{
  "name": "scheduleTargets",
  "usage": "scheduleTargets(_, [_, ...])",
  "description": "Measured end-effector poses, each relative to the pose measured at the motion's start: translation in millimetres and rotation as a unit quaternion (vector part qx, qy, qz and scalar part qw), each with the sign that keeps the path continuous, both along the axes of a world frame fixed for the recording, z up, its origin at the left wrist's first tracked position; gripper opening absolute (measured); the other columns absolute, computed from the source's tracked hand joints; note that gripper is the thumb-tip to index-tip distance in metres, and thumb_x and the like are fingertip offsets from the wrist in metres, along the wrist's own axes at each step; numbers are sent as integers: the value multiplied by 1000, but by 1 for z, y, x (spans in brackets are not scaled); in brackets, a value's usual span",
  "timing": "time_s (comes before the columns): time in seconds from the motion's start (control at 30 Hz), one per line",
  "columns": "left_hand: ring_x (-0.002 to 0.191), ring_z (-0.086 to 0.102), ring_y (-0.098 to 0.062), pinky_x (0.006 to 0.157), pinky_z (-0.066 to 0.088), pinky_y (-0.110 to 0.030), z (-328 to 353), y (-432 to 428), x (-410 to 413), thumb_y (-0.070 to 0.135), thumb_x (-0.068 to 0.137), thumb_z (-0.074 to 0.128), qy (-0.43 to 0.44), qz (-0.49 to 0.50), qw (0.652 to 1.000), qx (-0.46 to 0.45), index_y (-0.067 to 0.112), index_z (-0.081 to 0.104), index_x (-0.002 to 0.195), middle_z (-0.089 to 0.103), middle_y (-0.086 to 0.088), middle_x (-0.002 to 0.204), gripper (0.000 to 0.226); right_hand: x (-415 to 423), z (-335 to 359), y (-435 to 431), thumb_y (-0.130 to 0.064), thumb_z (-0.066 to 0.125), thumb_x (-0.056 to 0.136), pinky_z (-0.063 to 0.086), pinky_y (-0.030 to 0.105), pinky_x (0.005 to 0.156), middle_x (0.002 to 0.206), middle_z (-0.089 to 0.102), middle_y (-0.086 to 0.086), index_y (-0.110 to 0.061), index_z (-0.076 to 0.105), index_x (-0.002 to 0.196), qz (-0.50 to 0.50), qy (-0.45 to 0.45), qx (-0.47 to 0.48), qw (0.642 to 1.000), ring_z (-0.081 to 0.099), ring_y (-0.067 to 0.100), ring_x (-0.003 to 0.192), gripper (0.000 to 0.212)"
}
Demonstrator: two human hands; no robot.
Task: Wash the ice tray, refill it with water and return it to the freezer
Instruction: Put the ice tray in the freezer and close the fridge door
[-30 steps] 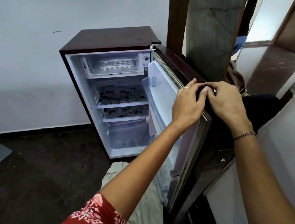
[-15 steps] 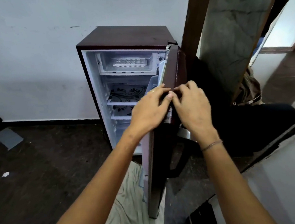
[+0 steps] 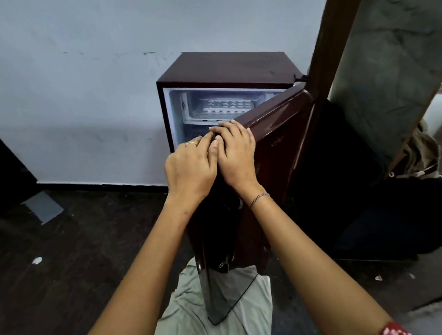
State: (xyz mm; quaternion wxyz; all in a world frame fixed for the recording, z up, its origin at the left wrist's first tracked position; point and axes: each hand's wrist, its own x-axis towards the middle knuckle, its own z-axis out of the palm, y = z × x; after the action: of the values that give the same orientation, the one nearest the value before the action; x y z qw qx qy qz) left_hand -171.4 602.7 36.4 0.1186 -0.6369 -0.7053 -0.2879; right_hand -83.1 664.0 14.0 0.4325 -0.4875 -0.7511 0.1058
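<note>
A small maroon fridge (image 3: 228,69) is seen just above the centre of the frame, set against a pale wall (image 3: 75,73). Its fridge door (image 3: 278,141) is hinged on the right and stands partly open, slanting down towards the lower centre. Through the gap the freezer compartment (image 3: 180,107) is shown at the top of the cabinet. The white ice tray (image 3: 225,105) is laid flat inside it. Whether water is held in the tray cannot be told.

Both hands are placed side by side on the door's upper free corner, at the centre of the frame, with the thumbs touching. The fingers of the right hand (image 3: 236,153) are bent over the door's top edge, and the edge is grasped by them. The fingers of the left hand (image 3: 190,167) are stretched towards the same corner, where those of the right are met. Whether they are clenched round the edge or merely laid on it cannot be told. A ring (image 3: 191,143) is worn on the left hand and a thin bracelet (image 3: 259,198) on the right wrist.

A crumpled pale cloth (image 3: 200,322) is spread on the dark floor (image 3: 63,259) below the door, at the bottom centre. A brown wooden post (image 3: 335,26) is seen running diagonally across the upper right.
</note>
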Motion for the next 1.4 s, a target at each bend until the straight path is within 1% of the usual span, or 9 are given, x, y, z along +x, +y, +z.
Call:
scheduleTargets(0.27, [93, 62, -30, 67, 48, -37, -7, 64, -82, 34, 95, 39, 4, -1, 999, 44, 22, 64, 113, 70, -5, 103, 34, -65, -7, 49, -41, 18, 91, 11, 37, 112, 136, 53, 1, -17, 58, 126, -17, -26, 44, 999, 33, 20, 136, 58])
scheduleTargets(0.5, [108, 55, -26, 71, 47, -38, -14, 115, -125, 33, 96, 33, -25, 36, 997, 57, 15, 64, 106, 62, -4, 119, 37, -103, -10, 90, -40, 24, 95, 12, 35, 112, 137, 51, 3, -13, 55, 128, -9, -36, 67, 997, 33, 18, 136, 53])
scheduleTargets(0.67, [115, 51, -27, 82, 47, -38, -22, 149, -146, 31, 97, 32, -48, 39, 994, 86, 12, 61, 110, 55, -10, 129, 37, -100, -63, 97, -23, 50, 95, 15, 41, 119, 149, 30, 9, -9, 38, 140, 23, 5, 129, 991, 19, 24, 143, 49])
scheduleTargets(0.8, [123, 43, -27, 95, 42, -37, -36, 165, -149, 35, 98, 34, -150, 51, 981, 109, 12, 52, 124, 44, -12, 136, 39, -105, -119, 86, -31, 56, 92, 22, 19, 111, 136, 33, 4, -10, 39, 137, -5, 109, 7, 994, 31, 9, 126, 52])
scheduleTargets(0.9, [136, 28, -27, 110, 27, -34, -58, 164, -147, 38, 99, 35, -227, 25, 969, 97, 23, 31, 144, 30, -12, 149, 48, -108, -141, 93, -41, 51, 94, 40, 17, 91, 121, 54, 0, -20, 48, 124, 118, 196, -206, 951, 51, 0, 106, 37])
scheduleTargets(1.0, [143, 15, -21, 114, 9, -30, -91, 147, -144, 43, 96, 41, -238, 1, 969, 73, 28, 8, 150, 19, -9, 155, 65, -114, -158, 95, -69, 40, 84, 42, 12, 91, 131, 56, 2, -14, 47, 132, 206, 122, -299, 924, 52, 9, 120, 74])
scheduleTargets(1.17, [113, 51, -10, 91, 49, -29, -135, 130, -145, 56, 84, 50, -409, -8, 911, 52, 19, 40, 133, 48, -2, 128, 62, -122, -169, 109, -25, 61, 91, 35, -2, 81, 115, 48, -13, -6, 41, 133, 239, 60, -328, 912, 49, 3, 111, 50])
scheduleTargets(1.3, [94, 66, -13, 76, 52, -17, -143, 131, -152, 35, 86, 57, -498, -85, 863, 0, 27, 55, 103, 64, 6, 101, 19, -131, -190, 120, -28, 62, 90, 51, 27, 87, 109, 65, 0, -11, 50, 127, 228, 39, -355, 906, 60, 7, 94, 42])
scheduleTargets(1.4, [93, 67, -4, 77, 49, -11, -148, 137, -161, 11, 90, 56, -523, -134, 841, -32, 24, 60, 102, 68, 8, 96, 17, -134, -200, 130, -26, 63, 89, 49, 21, 81, 107, 68, 4, -12, 56, 123, 223, 27, -357, 907, 61, -3, 84, 37])
